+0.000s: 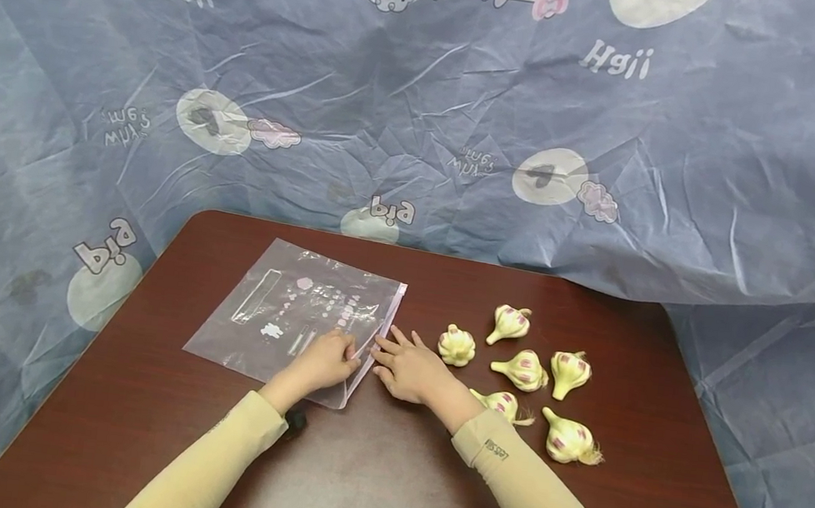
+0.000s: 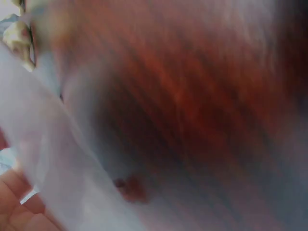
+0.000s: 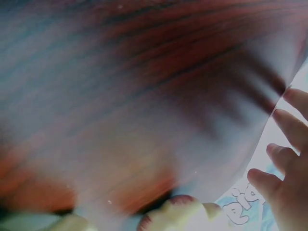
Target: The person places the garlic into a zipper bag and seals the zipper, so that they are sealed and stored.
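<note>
The left hand [image 1: 325, 362] appears to pinch the bag [image 1: 295, 308] near its zip edge [image 1: 395, 305]; the right hand [image 1: 409, 369], fingers spread, touches that edge, gripping nothing. The step looks like parting the bag's mouth; the next move probably calls for keeping that edge steady. Rightward, garlic [image 1: 519, 370] lies on the brown table [image 1: 320, 487]; printed blue cloth [image 1: 425, 97] hangs behind.

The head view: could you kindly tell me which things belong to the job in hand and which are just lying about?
In the job:
clear plastic bag
left hand, pinching the bag's edge
right hand, fingers spread at that edge

Seemingly just lying about:
six garlic bulbs, in neither hand, though they may yet be wanted
</note>
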A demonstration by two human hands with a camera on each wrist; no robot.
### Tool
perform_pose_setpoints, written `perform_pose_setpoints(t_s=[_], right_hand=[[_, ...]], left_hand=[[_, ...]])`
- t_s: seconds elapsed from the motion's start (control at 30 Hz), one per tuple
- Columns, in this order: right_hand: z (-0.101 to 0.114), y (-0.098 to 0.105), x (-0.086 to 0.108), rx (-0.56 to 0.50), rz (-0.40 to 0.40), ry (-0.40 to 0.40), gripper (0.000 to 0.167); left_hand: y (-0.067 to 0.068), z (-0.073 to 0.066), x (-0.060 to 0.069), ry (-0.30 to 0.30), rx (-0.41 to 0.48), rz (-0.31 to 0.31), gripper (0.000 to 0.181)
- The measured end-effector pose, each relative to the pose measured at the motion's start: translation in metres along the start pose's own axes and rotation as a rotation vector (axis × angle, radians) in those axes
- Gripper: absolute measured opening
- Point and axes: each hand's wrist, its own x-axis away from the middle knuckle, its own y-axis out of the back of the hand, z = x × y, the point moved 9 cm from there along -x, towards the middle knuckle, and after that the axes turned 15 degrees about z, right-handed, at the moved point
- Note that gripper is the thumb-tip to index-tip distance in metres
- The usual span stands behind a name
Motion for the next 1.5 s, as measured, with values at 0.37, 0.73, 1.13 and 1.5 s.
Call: perform_pose_setpoints(t_s=[0.37,0.73,1.13,1.5], right_hand=[[0.006,0.012,-0.003,-0.015,-0.125,0.041,0.043],[0.011,0.002,-0.010,0.003,-0.041,0.047,0.060],[0.006,0.004,-0.010,0.002,-0.053,0.038,0.061],[0.013,0.004,-0.013,-0.007,-0.066,0.060,0.057]], left_hand=[[-0.002,-0.008,0.008,-0.039,0.082,-0.110,0.023],[0.008,0.002,0.023,0.077,0.246,-0.293,0.014],[0.021,0.010,0.034,0.126,0.498,-0.353,0.020],[0.031,0.006,0.026,0.143,0.369,-0.335,0.023]])
